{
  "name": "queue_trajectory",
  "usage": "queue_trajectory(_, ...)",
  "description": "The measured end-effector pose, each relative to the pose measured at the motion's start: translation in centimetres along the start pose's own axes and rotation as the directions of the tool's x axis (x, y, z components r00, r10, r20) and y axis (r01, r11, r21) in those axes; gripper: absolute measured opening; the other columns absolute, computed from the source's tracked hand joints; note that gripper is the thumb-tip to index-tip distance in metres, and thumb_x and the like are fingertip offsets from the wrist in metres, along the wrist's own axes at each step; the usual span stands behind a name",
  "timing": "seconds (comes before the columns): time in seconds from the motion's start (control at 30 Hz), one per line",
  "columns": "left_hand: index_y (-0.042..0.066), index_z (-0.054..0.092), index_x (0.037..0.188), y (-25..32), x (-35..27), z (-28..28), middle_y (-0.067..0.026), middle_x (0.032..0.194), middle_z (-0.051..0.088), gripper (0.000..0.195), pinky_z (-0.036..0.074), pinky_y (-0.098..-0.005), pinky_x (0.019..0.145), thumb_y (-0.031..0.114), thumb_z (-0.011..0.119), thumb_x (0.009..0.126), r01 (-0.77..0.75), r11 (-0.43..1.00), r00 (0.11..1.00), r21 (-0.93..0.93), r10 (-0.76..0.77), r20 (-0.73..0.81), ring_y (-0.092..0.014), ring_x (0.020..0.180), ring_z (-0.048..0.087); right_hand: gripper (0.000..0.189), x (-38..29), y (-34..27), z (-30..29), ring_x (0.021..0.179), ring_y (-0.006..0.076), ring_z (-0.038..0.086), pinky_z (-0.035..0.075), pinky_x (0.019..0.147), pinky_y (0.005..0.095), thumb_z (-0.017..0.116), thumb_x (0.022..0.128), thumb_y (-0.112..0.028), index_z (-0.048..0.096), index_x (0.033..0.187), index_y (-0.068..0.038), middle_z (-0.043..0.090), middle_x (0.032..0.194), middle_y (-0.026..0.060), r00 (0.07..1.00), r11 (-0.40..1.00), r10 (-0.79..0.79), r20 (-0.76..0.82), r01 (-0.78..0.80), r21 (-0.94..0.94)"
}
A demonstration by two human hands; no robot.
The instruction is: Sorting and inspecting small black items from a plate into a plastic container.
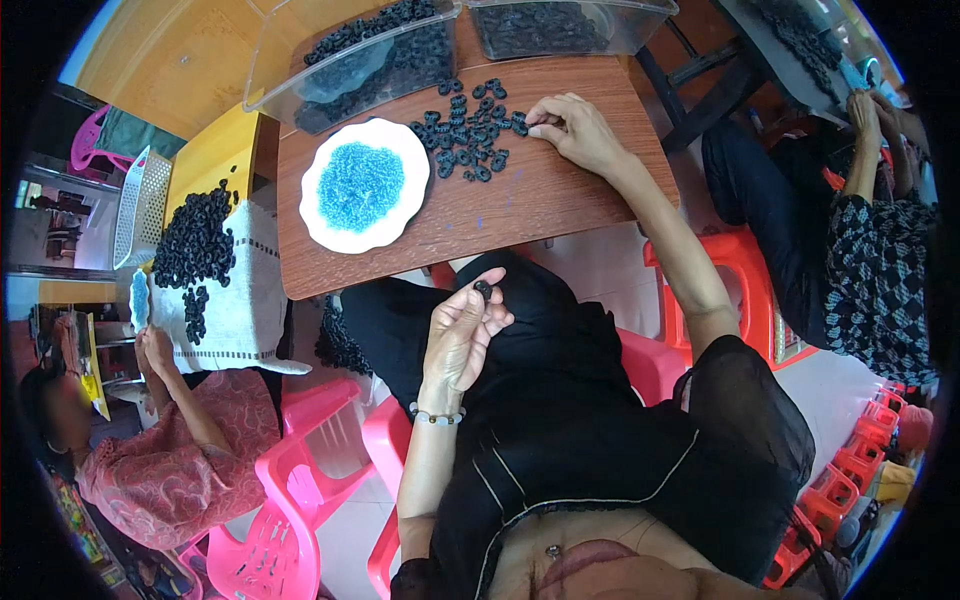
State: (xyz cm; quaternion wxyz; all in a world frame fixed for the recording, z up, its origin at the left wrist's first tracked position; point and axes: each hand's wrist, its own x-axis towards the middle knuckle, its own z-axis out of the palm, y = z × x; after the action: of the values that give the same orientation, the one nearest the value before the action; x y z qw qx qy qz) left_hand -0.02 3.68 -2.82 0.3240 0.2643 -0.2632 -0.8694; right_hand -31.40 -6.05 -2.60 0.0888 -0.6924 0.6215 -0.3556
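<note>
My left hand (466, 326) is raised over my lap, in front of the table edge. Its thumb and fingertips pinch a small black plastic part (484, 288). On the wooden table, my right hand (577, 131) has thumb and forefinger closed on a similar dark piece at the right side of a loose spread of small black parts (459, 135); the fingers partly hide it. Left of the spread stands a white scalloped plate (309, 206) bearing a heap of tiny translucent blue pieces (360, 187).
Two clear plastic bins (352, 86) (570, 45) with black parts stand at the table's far side. A co-worker on the left (180, 457) sits by a cloth-covered table (259, 300) with a black heap (195, 236). Another person (877, 277) works on the right. Pink chairs (270, 540) stand around.
</note>
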Motion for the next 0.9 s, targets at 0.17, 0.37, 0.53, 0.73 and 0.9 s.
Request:
queue_trajectory(0.17, -0.005, 0.053, 0.129, -0.2, 0.0, 0.4, -0.0026, 0.095, 0.061, 0.041, 0.055, -0.0286, 0.081, 0.022, 0.054, 0.099, -0.021, 1.000, 1.000, 0.021, 0.021, -0.003, -0.009, 0.079, 0.061, 0.013, -1.0, -1.4, -0.2, 0.089, 0.0091, 0.063, 0.048, 0.072, 0.0241, 0.067, 0.089, -0.013, 0.068, 0.095, -0.002, 0.070, 0.088, 0.0046, 0.985, 0.938, 0.171, 0.027, -0.171, 0.301)
queue_trajectory(0.37, -0.003, 0.061, 0.120, -0.5, 0.0, 1.3, -0.0049, 0.094, 0.062, 0.030, 0.053, -0.0258, 0.077, 0.015, 0.058, 0.097, -0.196, 0.940, 0.974, 0.278, 0.219, -0.052, -0.012, 0.078, 0.064, 0.024, -3.8, -6.1, -0.8, 0.077, 0.0072, 0.064, 0.049, 0.066, 0.0210, 0.065, 0.092, -0.020, 0.069, 0.106, 0.000, 0.070, 0.096, 0.0033, 0.963, 0.638, 0.214, 0.162, -0.263, 0.724)
queue_trajectory(0.53, -0.007, 0.064, 0.112, -0.5, -0.1, 2.0, -0.0106, 0.095, 0.065, 0.027, 0.053, -0.0266, 0.077, 0.011, 0.065, 0.092, -0.374, 0.801, 0.906, 0.467, 0.422, 0.002, -0.017, 0.080, 0.067, 0.019, -6.8, -10.5, -1.5, 0.074, 0.0057, 0.061, 0.048, 0.065, 0.0197, 0.072, 0.087, -0.015, 0.070, 0.101, -0.002, 0.069, 0.089, 0.0022, 0.852, 0.432, 0.311, 0.421, -0.521, 0.736)
queue_trajectory(0.73, -0.003, 0.069, 0.108, -0.5, -0.3, 2.5, -0.0092, 0.090, 0.068, 0.021, 0.052, -0.0234, 0.074, 0.006, 0.068, 0.088, -0.473, 0.605, 0.811, 0.640, 0.583, 0.048, -0.014, 0.080, 0.066, 0.015, -9.4, -12.8, -1.2, 0.079, 0.0075, 0.063, 0.051, 0.075, 0.0223, 0.074, 0.082, -0.005, 0.070, 0.096, 0.000, 0.069, 0.089, 0.0039, 0.901, 0.343, 0.151, 0.406, -0.433, 0.834)
queue_trajectory(0.9, -0.001, 0.070, 0.106, -0.4, -0.4, 1.8, -0.0083, 0.088, 0.068, 0.020, 0.051, -0.0243, 0.070, 0.006, 0.069, 0.087, -0.486, 0.417, 0.762, 0.768, 0.632, 0.139, -0.013, 0.078, 0.064, 0.016, -10.1, -13.8, -1.2, 0.082, 0.0089, 0.064, 0.051, 0.075, 0.0231, 0.075, 0.081, -0.004, 0.070, 0.096, 0.001, 0.069, 0.089, 0.0060, 0.905, 0.323, 0.099, 0.414, -0.423, 0.847)
